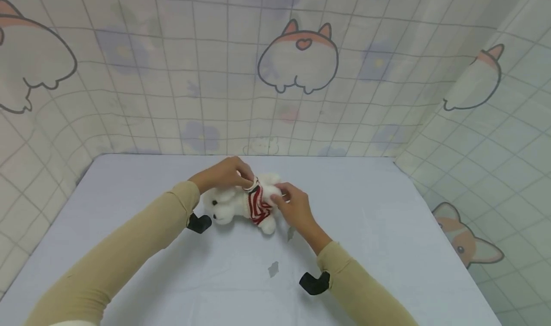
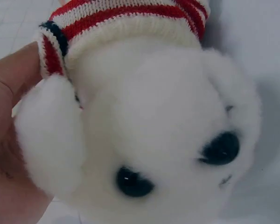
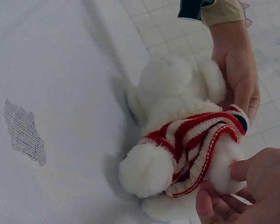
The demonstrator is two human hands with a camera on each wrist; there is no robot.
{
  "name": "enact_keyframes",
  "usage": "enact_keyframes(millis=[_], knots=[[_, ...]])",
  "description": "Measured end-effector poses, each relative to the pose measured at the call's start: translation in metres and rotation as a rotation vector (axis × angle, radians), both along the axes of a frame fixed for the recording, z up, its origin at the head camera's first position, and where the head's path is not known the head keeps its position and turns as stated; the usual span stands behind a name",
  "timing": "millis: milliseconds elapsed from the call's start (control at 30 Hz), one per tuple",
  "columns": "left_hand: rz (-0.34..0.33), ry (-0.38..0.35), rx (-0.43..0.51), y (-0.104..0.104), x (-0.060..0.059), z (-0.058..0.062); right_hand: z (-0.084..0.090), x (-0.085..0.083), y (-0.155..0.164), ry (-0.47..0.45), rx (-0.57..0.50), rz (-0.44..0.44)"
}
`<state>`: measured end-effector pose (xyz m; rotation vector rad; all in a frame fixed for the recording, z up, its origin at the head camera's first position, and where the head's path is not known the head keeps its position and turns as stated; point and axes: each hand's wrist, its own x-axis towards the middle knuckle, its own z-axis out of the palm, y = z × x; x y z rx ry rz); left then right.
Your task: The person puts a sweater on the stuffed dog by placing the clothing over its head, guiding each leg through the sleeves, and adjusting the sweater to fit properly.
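A white plush dog [image 1: 228,206] with floppy ears and black eyes lies on the table, head toward the left. Round its body is a red-and-white striped knit sweater [image 1: 259,206]. My left hand [image 1: 228,173] pinches the sweater at its dark-trimmed sleeve cuff [image 3: 240,120], beside one ear [image 2: 51,135]; some of its fingertips are hidden behind the cloth. With thumb and fingers, my right hand [image 1: 294,206] grips a white fluffy limb [image 3: 224,163] at the sweater's lower edge. Another rounded paw [image 3: 147,170] sticks out below the striped hem.
The white-covered table [image 1: 374,249] meets a tiled-pattern curtain [image 1: 232,96] with cartoon corgis at its back and sides. Two small grey patches mark the cover, the nearer patch [image 1: 273,269] in front of the toy. A black wrist mount [image 1: 315,284] sticks out from each sleeve.
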<state>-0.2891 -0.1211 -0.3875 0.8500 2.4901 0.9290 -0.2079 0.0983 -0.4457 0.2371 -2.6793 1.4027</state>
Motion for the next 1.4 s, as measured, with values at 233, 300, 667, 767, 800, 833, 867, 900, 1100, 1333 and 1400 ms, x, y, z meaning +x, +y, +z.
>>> enact_keyframes(millis=[233, 300, 667, 767, 800, 833, 867, 900, 1100, 1333, 1400], knots=[[-0.078, -0.123, 0.114, -0.004, 0.002, -0.006, 0.002, -0.002, -0.005, -0.028, -0.022, -0.057], [-0.086, -0.101, 0.101, -0.003, 0.003, -0.007, 0.002, -0.002, -0.005, -0.032, -0.021, -0.066], [-0.075, 0.123, -0.012, 0.006, 0.008, -0.012, -0.002, -0.007, -0.002, -0.190, -0.171, -0.153], [-0.073, 0.112, -0.010, 0.007, 0.010, -0.016, -0.005, -0.008, -0.004, -0.237, -0.240, -0.103], [-0.063, 0.104, -0.006, 0.007, 0.011, -0.017, -0.006, -0.008, -0.006, -0.248, -0.256, -0.085], [-0.051, 0.098, -0.003, 0.008, 0.011, -0.018, -0.007, -0.008, -0.007, -0.254, -0.271, -0.066], [-0.041, 0.096, -0.003, 0.008, 0.012, -0.019, -0.008, -0.008, -0.008, -0.255, -0.275, -0.051], [-0.035, 0.091, -0.003, 0.008, 0.012, -0.019, -0.008, -0.008, -0.009, -0.255, -0.278, -0.037], [-0.001, 0.013, -0.016, 0.012, 0.013, -0.022, -0.009, -0.008, -0.015, -0.230, -0.288, -0.012], [-0.046, -0.002, -0.006, 0.019, 0.011, -0.022, -0.016, -0.013, -0.018, -0.217, -0.418, -0.029], [-0.058, -0.001, -0.001, 0.020, 0.011, -0.022, -0.017, -0.014, -0.020, -0.220, -0.451, -0.056]])
